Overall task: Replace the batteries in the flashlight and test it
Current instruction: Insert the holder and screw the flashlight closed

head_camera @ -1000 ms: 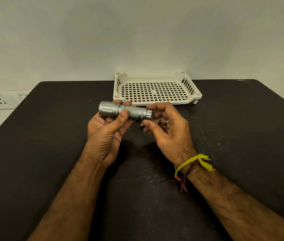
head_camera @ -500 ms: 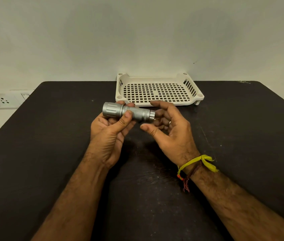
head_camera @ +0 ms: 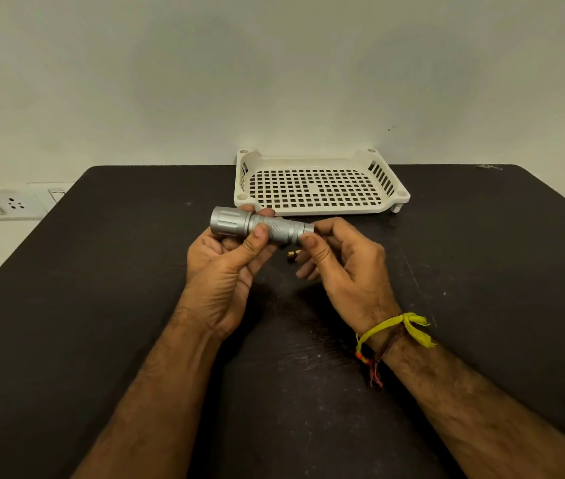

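A silver metal flashlight (head_camera: 257, 225) lies level above the black table (head_camera: 101, 305), its wide head pointing left. My left hand (head_camera: 227, 262) grips its middle, thumb on the knurled body. My right hand (head_camera: 338, 262) pinches the tail end of the flashlight between thumb and fingers. A small brass-coloured object (head_camera: 293, 254), perhaps a battery, shows below the tail end, partly hidden by my right fingers; I cannot tell whether it lies on the table or is held.
A cream perforated plastic tray (head_camera: 319, 209) stands at the back of the table against the wall, just behind the flashlight. A white wall socket strip (head_camera: 1, 203) sits at the far left, beyond the table edge.
My right thumb and fingers have closed onto the tail end of the flashlight; earlier that hand was open beside it. The small brass-coloured object is now visible under the tail.
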